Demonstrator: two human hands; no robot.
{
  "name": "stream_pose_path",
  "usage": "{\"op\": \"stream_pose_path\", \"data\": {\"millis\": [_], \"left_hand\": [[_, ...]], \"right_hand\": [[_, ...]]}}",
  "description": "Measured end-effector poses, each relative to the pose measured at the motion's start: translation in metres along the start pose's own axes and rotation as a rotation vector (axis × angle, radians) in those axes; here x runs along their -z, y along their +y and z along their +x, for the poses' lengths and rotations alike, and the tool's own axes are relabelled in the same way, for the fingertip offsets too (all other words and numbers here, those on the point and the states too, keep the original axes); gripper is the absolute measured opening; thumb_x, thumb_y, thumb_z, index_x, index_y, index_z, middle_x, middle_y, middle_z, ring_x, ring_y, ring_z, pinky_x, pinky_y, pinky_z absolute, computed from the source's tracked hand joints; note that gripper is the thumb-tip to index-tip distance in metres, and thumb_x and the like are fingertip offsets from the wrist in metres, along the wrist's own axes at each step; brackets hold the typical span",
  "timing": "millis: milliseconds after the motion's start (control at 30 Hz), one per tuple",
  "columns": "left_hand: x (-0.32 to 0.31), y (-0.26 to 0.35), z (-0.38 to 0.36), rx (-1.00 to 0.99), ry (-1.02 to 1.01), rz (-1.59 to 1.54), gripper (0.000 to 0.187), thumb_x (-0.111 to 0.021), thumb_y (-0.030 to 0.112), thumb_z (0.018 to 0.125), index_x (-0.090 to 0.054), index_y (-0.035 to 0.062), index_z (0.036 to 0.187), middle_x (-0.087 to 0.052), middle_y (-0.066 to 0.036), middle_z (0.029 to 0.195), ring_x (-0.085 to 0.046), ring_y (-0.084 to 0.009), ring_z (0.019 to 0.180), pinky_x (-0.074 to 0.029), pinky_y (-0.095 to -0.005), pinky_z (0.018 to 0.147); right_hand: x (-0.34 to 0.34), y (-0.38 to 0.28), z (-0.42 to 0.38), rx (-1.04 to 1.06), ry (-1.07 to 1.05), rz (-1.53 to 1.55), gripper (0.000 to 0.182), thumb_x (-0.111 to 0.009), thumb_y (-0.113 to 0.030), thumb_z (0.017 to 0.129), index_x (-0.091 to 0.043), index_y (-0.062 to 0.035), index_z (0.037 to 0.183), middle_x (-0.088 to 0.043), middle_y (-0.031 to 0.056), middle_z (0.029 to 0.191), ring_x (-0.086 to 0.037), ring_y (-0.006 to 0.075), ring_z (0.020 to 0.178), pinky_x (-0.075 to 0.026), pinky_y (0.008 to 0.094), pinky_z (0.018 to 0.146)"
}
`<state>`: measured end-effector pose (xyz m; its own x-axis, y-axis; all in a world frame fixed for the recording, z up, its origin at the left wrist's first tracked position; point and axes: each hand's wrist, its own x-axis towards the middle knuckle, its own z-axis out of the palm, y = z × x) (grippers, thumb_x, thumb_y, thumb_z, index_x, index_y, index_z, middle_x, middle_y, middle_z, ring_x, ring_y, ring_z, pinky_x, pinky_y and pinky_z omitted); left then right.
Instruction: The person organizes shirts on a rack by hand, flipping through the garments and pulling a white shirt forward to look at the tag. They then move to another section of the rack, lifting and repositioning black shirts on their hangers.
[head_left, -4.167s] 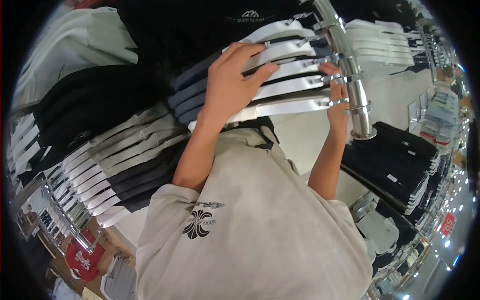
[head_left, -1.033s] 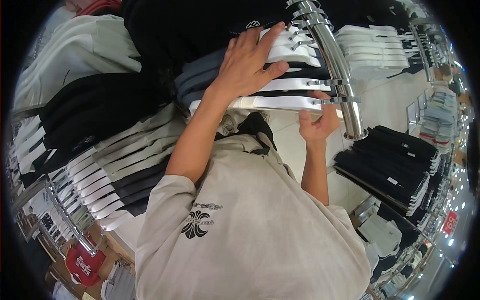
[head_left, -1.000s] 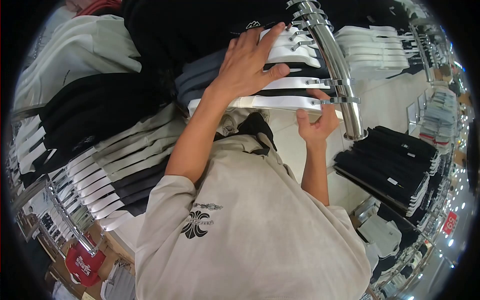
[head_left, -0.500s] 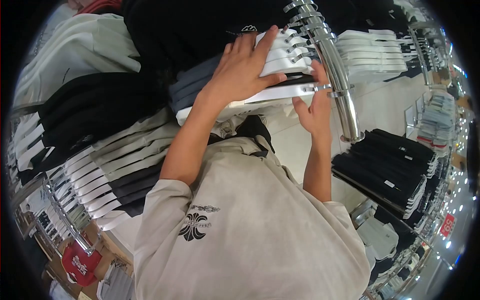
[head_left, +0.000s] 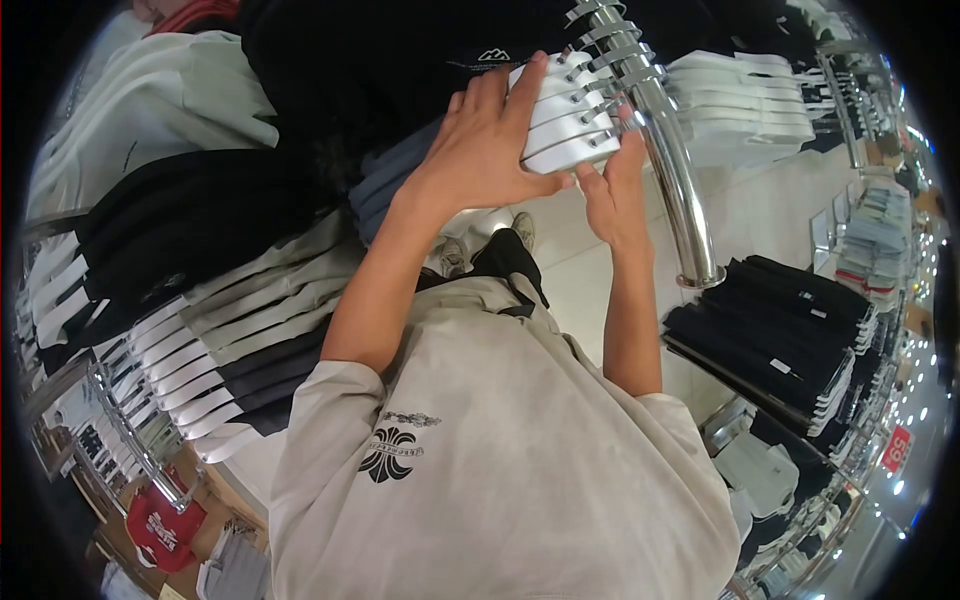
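White clothes hangers [head_left: 575,125] hang close together from a chrome rail [head_left: 675,190] by metal hooks, with dark blue-grey garments [head_left: 385,180] on them. My left hand [head_left: 485,140] lies over the hangers, its fingers on the far side and its thumb on the near side, gripping the bunch. Close to the rail, my right hand [head_left: 615,190] has its thumb at the near hanger's end and its fingers up by the hooks, closed around that end. A black T-shirt [head_left: 400,60] with a small white mountain print hangs just behind.
White hangers [head_left: 740,105] fill the rail's other side. At left are black garments [head_left: 190,210] and grey-green ones [head_left: 270,300]. Folded black trousers [head_left: 780,315] hang at right. A red garment [head_left: 165,525] is low left. The tiled floor [head_left: 570,270] shows below.
The near white hanger, which stood apart lower on the rail, is now up against the others. My right hand has moved up and left to the bunch; my left hand has stayed almost in place.
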<state>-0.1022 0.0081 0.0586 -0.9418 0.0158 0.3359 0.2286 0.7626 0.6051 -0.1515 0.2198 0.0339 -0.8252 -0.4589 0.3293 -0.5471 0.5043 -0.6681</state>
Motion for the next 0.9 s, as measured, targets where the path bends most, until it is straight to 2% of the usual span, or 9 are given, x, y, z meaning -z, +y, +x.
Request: {"op": "stream_pose_path", "data": {"millis": [100, 233, 333, 433, 467, 533, 667, 767, 900], "left_hand": [[0.004, 0.003, 0.002, 0.018, -0.013, 0.025, 0.118, -0.085, 0.046, 0.068, -0.024, 0.0017, 0.16, -0.043, -0.032, 0.143, -0.045, -0.047, 0.132, -0.035, -0.0543, 0.112], [0.008, 0.003, 0.004, 0.014, -0.01, 0.07, 0.116, -0.085, 0.041, 0.069, -0.024, -0.0017, 0.159, -0.045, -0.031, 0.141, -0.046, -0.0474, 0.131, -0.034, -0.0512, 0.114], [0.009, -0.001, 0.004, 0.018, -0.022, 0.078, 0.119, -0.084, 0.044, 0.067, -0.024, -0.0012, 0.159, -0.044, -0.03, 0.141, -0.046, -0.0461, 0.131, -0.037, -0.057, 0.111], [0.02, 0.005, 0.007, 0.162, -0.096, -0.053, 0.118, -0.085, 0.039, 0.064, -0.026, -0.0049, 0.156, -0.046, -0.029, 0.14, -0.047, -0.0447, 0.132, -0.038, -0.0519, 0.112], [0.023, 0.007, 0.007, 0.153, -0.101, -0.043, 0.118, -0.085, 0.038, 0.063, -0.026, -0.0055, 0.156, -0.047, -0.028, 0.14, -0.047, -0.0443, 0.132, -0.038, -0.0505, 0.112], [0.029, 0.009, 0.007, 0.129, -0.115, -0.024, 0.119, -0.085, 0.036, 0.06, -0.027, -0.0067, 0.154, -0.048, -0.028, 0.138, -0.048, -0.0436, 0.131, -0.039, -0.0478, 0.113], [0.039, 0.012, 0.006, 0.172, -0.189, -0.104, 0.116, -0.086, 0.032, 0.059, -0.028, -0.0049, 0.152, -0.048, -0.026, 0.139, -0.048, -0.0423, 0.131, -0.038, -0.0462, 0.113], [0.044, 0.019, 0.01, 0.198, -0.195, -0.083, 0.114, -0.086, 0.032, 0.059, -0.03, -0.0046, 0.152, -0.046, -0.026, 0.141, -0.046, -0.0423, 0.134, -0.038, -0.0466, 0.113], [0.043, 0.018, 0.009, 0.238, -0.249, -0.012, 0.118, -0.086, 0.033, 0.061, -0.026, -0.0052, 0.154, -0.042, -0.029, 0.146, -0.039, -0.0441, 0.14, -0.029, -0.0492, 0.119]], "right_hand": [[0.004, 0.004, 0.009, -0.026, -0.127, 0.023, 0.085, -0.057, -0.049, 0.095, -0.033, 0.0037, 0.157, -0.026, 0.0297, 0.163, -0.012, 0.0499, 0.154, -0.012, 0.0523, 0.126], [-0.004, 0.009, 0.012, -0.033, -0.07, 0.074, 0.087, -0.058, -0.056, 0.092, -0.039, 0.0036, 0.153, -0.03, 0.0275, 0.162, -0.021, 0.05, 0.151, -0.018, 0.0528, 0.125], [-0.009, 0.008, 0.016, 0.076, -0.051, 0.149, 0.085, -0.062, -0.056, 0.09, -0.045, 0.0038, 0.148, -0.037, 0.0275, 0.157, -0.035, 0.0474, 0.142, -0.024, 0.0535, 0.121], [-0.019, 0.005, 0.01, 0.105, 0.101, 0.14, 0.081, -0.066, -0.054, 0.088, -0.05, 0.0029, 0.143, -0.049, 0.0256, 0.147, -0.047, 0.0441, 0.129, -0.031, 0.0543, 0.113], [-0.022, 0.002, 0.009, 0.146, 0.17, 0.189, 0.078, -0.069, -0.051, 0.087, -0.051, 0.0012, 0.143, -0.056, 0.0225, 0.137, -0.052, 0.0424, 0.12, -0.037, 0.0545, 0.104], [-0.026, 0.01, 0.003, 0.178, 0.15, 0.169, 0.079, -0.07, -0.052, 0.085, -0.052, 0.0013, 0.141, -0.059, 0.0232, 0.13, -0.054, 0.044, 0.116, -0.04, 0.0545, 0.098], [-0.008, -0.021, 0.017, 0.272, 0.263, -0.02, 0.073, -0.08, -0.039, 0.071, -0.057, 0.0037, 0.126, -0.067, 0.0257, 0.112, -0.064, 0.0478, 0.088, -0.05, 0.052, 0.081], [-0.009, -0.019, 0.013, 0.198, 0.17, 0.117, 0.076, -0.082, -0.031, 0.074, -0.052, 0.0038, 0.134, -0.062, 0.0254, 0.128, -0.06, 0.0456, 0.107, -0.045, 0.0512, 0.092], [-0.016, 0.001, 0.015, 0.187, 0.044, 0.231, 0.078, -0.079, -0.035, 0.081, -0.046, 0.0015, 0.142, -0.055, 0.0219, 0.141, -0.054, 0.0401, 0.121, -0.037, 0.0479, 0.102]]}}
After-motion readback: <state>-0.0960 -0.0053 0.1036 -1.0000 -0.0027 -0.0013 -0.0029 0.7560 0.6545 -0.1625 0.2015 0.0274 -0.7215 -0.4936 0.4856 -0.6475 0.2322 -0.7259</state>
